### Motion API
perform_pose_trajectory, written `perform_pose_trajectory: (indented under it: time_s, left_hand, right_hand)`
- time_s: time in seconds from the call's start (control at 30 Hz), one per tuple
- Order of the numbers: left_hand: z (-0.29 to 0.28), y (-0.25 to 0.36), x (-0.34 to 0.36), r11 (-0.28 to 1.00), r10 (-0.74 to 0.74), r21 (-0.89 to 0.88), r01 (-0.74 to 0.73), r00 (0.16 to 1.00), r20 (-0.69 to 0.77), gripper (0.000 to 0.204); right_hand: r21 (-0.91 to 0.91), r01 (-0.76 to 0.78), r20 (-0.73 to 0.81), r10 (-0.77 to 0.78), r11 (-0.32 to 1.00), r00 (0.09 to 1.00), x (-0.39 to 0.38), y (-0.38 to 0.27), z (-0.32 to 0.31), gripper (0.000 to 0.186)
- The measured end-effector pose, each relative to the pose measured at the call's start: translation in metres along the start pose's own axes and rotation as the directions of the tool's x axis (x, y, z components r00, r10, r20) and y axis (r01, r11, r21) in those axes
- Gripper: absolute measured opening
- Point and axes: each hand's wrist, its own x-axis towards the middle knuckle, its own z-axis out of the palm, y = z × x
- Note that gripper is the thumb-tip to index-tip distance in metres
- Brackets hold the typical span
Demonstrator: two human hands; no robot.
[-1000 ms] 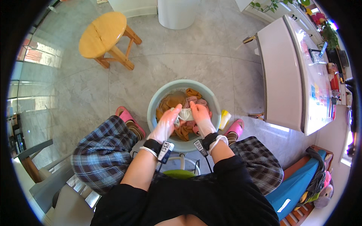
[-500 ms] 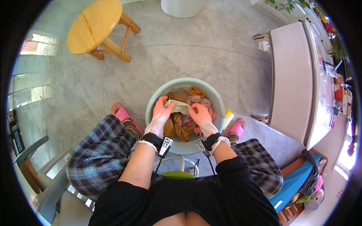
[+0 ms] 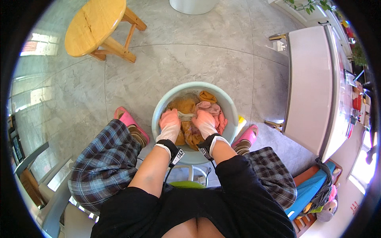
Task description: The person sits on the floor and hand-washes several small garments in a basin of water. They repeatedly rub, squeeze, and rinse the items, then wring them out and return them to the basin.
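Note:
A pale blue-green basin (image 3: 228, 103) holds wet-looking brown, mustard and pink clothes. Inside it, a small white cloth (image 3: 185, 116) stretches between my hands. My left hand (image 3: 170, 120), in a whitish translucent glove, is closed on the cloth's left end, knuckles up. My gloved right hand (image 3: 204, 119) grips the other end, its fingertips hidden below. Brown cloth (image 3: 183, 106) lies just beyond my left hand. Pink cloth (image 3: 209, 106) bunches beyond and beside my right hand. Mustard cloth (image 3: 191, 137) shows between my wrists.
The basin stands between my pink slippers (image 3: 248, 136). A yellow-and-white object (image 3: 240, 124) is beside its right rim. A wooden stool (image 3: 95, 27) stands far left, a white table (image 3: 311, 87) to the right, and a grey chair (image 3: 51, 206) at the near left.
Both hands have turned knuckles up and gone lower into the basin, with the right moving slightly left. The white cloth, spread wider before, is now a narrow strip between them.

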Motion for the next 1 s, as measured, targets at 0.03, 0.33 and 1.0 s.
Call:
perform_pose_trajectory:
  time_s: [0.03,0.33,1.0]
  left_hand:
    - [-0.001,-0.002,0.001,1.000,0.006,-0.030,-0.005,0.999,0.036,0.033]
    - [-0.023,-0.001,-0.015,0.160,0.129,-0.928,0.337,0.925,0.358,0.032]
    - [-0.029,0.056,-0.088,-0.278,0.329,-0.958,0.074,0.944,-0.022,0.036]
  right_hand:
    - [0.148,-0.036,0.059,0.027,0.988,0.998,-0.001,0.002,-0.002,0.027]
    - [0.962,-0.231,0.228,-0.037,-0.148,0.973,-0.045,0.002,-0.060,0.001]
    - [0.618,0.294,-0.480,0.053,0.729,0.876,-0.132,-0.084,-0.108,0.044]
